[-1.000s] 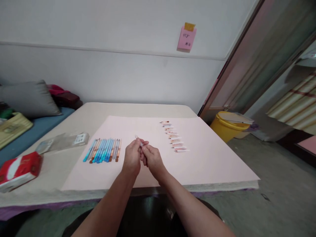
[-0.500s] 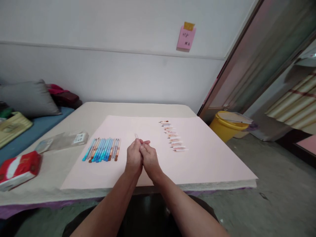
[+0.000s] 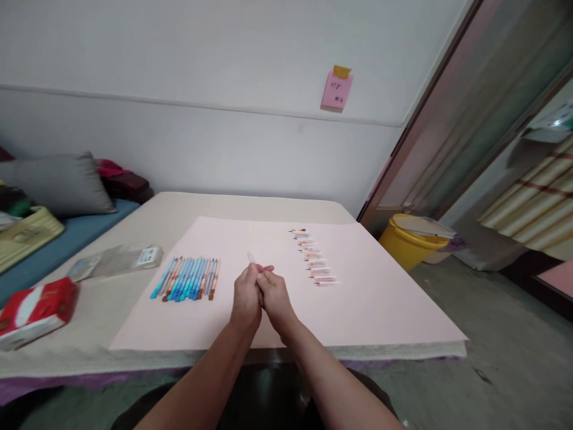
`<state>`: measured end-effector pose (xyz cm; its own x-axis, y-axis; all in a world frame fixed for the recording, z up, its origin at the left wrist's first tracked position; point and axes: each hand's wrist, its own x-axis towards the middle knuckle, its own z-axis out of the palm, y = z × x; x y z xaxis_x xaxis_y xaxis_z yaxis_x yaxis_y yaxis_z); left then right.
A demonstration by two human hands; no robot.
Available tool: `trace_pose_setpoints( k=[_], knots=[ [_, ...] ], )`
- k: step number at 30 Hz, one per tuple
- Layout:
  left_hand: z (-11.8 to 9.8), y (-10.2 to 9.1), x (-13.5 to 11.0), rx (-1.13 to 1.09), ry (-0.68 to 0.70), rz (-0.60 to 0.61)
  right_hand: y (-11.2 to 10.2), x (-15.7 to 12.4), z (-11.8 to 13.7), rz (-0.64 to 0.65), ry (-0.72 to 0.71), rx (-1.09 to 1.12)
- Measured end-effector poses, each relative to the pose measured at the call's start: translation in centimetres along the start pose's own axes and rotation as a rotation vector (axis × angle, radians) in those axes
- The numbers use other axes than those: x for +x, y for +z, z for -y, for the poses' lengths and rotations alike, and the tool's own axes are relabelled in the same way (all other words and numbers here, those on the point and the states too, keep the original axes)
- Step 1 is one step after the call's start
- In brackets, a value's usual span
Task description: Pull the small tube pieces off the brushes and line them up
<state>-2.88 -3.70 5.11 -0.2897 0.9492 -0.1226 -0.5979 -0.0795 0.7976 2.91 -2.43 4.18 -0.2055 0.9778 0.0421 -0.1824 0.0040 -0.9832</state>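
My left hand (image 3: 246, 295) and my right hand (image 3: 274, 296) are pressed together over the middle of the pink sheet, fingers closed. From the top of the left hand's grip pokes the pale tip of a thin, clear pen part (image 3: 250, 257); the rest of it is hidden inside the hands. Left of them lies a row of blue, brown and grey pens (image 3: 188, 279), side by side, with rounded ends towards me. On the right, several short white-and-brown pen pieces (image 3: 321, 264) with dark points form a slanting column.
The pink sheet (image 3: 380, 310) covers much of a cream table (image 3: 250, 206). A clear plastic bag (image 3: 117, 260) and a red tissue pack (image 3: 40, 307) lie at the left. On the floor at the right stands a yellow bucket (image 3: 409, 245). A pink note (image 3: 336, 91) hangs on the wall.
The view has tilted slightly up, so the table and things sit lower. My hands stay clasped together, with the clear tip still poking out.
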Motion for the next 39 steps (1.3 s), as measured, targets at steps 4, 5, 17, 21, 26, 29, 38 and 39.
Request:
trace_pose_setpoints(
  k=[4, 5, 17, 21, 26, 29, 38, 39],
  knots=[
    [-0.7, -0.2, 0.1, -0.011, -0.073, 0.065, -0.2, -0.1, 0.6, 0.070, 0.045, 0.097],
    [-1.0, -0.3, 0.1, -0.013, -0.087, 0.092, -0.3, -0.1, 0.8, 0.096, 0.059, 0.144],
    [-2.0, -0.2, 0.2, -0.025, -0.135, 0.141, -0.6, 0.2, 1.5, 0.180, 0.193, 0.411],
    [-2.2, -0.3, 0.6, -0.096, -0.126, 0.012, -0.8, 0.2, 1.6, 0.200, 0.224, 0.401],
    [-2.4, -0.5, 1.0, -0.159, -0.040, -0.035, -1.0, 0.2, 1.8, 0.185, 0.231, 0.349],
    [-2.5, -0.7, 1.1, -0.183, -0.040, -0.037, -1.0, 0.1, 1.8, 0.183, 0.192, 0.317],
    [-3.3, -0.9, 1.0, -0.159, 0.012, -0.050, -1.2, 0.0, 1.8, 0.169, 0.086, 0.106],
    [-3.4, -0.8, 0.9, -0.157, 0.021, -0.053, -1.2, 0.0, 1.9, 0.163, 0.061, 0.059]
  ],
)
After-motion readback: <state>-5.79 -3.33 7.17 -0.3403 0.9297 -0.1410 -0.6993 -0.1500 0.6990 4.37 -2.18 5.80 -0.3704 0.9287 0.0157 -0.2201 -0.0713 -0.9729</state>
